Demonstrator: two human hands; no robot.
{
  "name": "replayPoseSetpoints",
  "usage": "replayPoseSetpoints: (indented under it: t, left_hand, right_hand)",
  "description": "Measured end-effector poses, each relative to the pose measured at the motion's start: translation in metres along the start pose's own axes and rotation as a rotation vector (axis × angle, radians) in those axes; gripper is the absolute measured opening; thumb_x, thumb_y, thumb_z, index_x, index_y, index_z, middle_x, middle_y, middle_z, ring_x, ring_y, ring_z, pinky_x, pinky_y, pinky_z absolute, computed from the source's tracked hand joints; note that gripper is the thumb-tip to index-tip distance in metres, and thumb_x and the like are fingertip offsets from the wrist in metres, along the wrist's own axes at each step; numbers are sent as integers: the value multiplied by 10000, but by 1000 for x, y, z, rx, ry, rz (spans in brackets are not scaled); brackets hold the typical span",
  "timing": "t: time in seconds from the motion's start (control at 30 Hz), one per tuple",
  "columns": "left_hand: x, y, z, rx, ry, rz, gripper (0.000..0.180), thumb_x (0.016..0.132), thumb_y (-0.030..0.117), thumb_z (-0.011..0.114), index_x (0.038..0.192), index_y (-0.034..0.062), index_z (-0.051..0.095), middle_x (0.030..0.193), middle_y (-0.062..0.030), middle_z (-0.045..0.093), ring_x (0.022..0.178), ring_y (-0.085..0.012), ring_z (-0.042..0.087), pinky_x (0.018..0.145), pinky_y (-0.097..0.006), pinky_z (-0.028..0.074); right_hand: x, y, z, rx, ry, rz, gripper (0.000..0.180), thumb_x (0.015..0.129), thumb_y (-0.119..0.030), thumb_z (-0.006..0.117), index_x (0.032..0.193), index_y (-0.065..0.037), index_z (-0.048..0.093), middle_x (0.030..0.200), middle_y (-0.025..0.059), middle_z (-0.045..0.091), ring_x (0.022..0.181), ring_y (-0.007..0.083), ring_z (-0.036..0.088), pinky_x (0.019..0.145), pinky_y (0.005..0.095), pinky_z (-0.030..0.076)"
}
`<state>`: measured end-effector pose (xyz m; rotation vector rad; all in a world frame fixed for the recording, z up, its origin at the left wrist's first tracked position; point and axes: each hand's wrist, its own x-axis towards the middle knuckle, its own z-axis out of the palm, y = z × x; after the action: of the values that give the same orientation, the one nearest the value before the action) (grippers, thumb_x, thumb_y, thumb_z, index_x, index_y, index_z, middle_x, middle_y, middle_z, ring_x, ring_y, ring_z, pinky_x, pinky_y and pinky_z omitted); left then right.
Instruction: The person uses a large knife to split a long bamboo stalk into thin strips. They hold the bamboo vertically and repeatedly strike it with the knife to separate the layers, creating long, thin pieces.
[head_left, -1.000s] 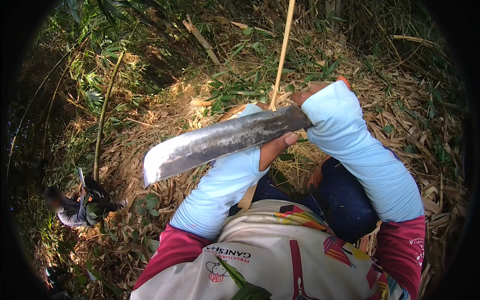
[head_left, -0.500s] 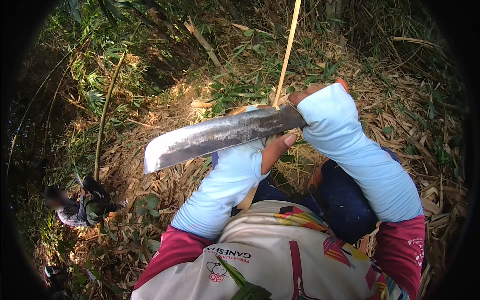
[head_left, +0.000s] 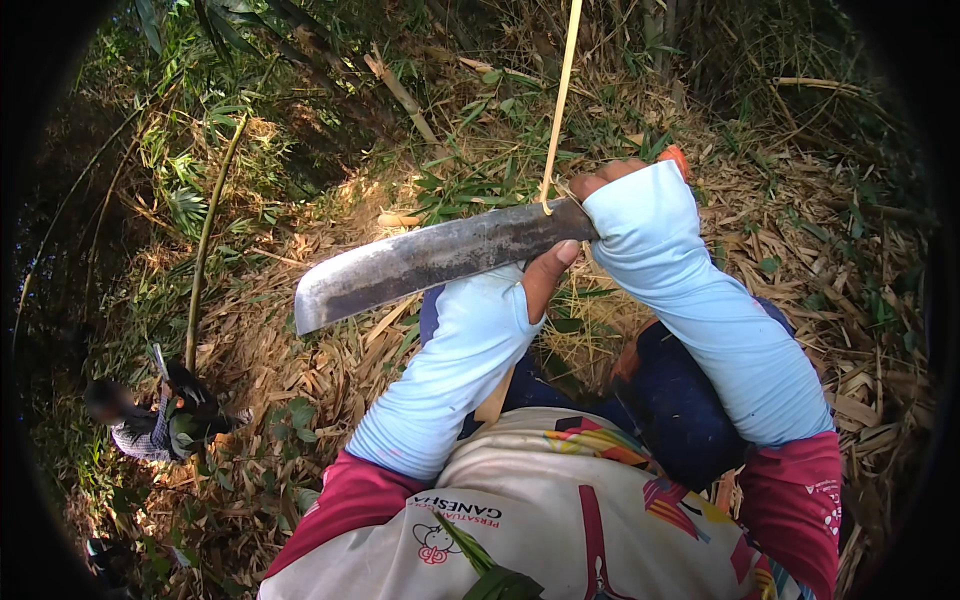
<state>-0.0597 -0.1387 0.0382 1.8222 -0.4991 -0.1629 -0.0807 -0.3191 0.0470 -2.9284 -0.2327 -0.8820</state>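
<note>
right hand: my right hand [head_left: 622,195], in a pale blue sleeve that covers it down to the knuckles, is wrapped tight round the orange handle [head_left: 676,158] of the broad, curved, grey steel chopping blade [head_left: 435,260]. Only a sliver of the handle pokes out past my fist.

left hand: my left hand [head_left: 545,278] sits just under the blade, close to my right fist, thumb up against the blade's lower edge. Whether the fingers are curled or spread I honestly can't tell, the steel hides them.

blade: runs out from my right fist toward my left, tip dipping a bit, flat side facing up at me.

strip: the thin yellow bamboo strip [head_left: 558,95] comes down from above and its lower end meets the blade's top edge right next to my right fist.

change: compared with a second ago, both hands and the blade have edged up and toward the strip; the grip itself looks the same.

around: dry bamboo leaves [head_left: 300,370] under the blade, and a crouching person [head_left: 150,425] well off past the blade tip, lower down.
</note>
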Motion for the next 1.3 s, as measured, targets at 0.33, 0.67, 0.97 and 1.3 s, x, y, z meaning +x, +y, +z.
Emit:
replayPoseSetpoints:
  t: [0.33, 0.67, 0.97, 1.3]
  left_hand:
    - [10, 0, 1, -4, -6, 10, 405, 887, 335, 706, 1194, 75, 654, 1103, -122, 692, 1044, -223, 634, 944, -338, 451]
    - [5, -16, -12, 159, -231, -68, 404, 858, 387, 707, 857, 12, 559, 723, -126, 543, 704, -249, 499, 704, -359, 432]
    - [-8, -43, -26, 49, -412, -152, 280, 897, 323, 643, 915, 50, 584, 696, -77, 516, 633, -183, 510, 670, -311, 436]
    - [20, -21, -30, -608, -334, -179, 426, 940, 147, 507, 1316, -48, 463, 817, -80, 610, 648, -136, 558, 617, -265, 472]
  right_hand:
    - [6, 4, 0, -31, 21, 13, 145, 801, -235, 616, 919, -166, 666, 768, 34, 651, 758, 224, 669, 625, 403, 485]
    - [20, 41, -10, 166, 116, 369, 288, 743, 6, 652, 1014, -85, 687, 811, 124, 675, 783, 315, 663, 663, 363, 488]
    - [3, 207, -1, 235, 137, 936, 359, 834, -265, 751, 1131, -90, 652, 858, 83, 696, 770, 188, 638, 711, 323, 499]
    - [-4, 107, -6, 587, 102, 747, 383, 805, -238, 786, 1131, -87, 656, 798, 9, 617, 745, 112, 559, 703, 285, 450]
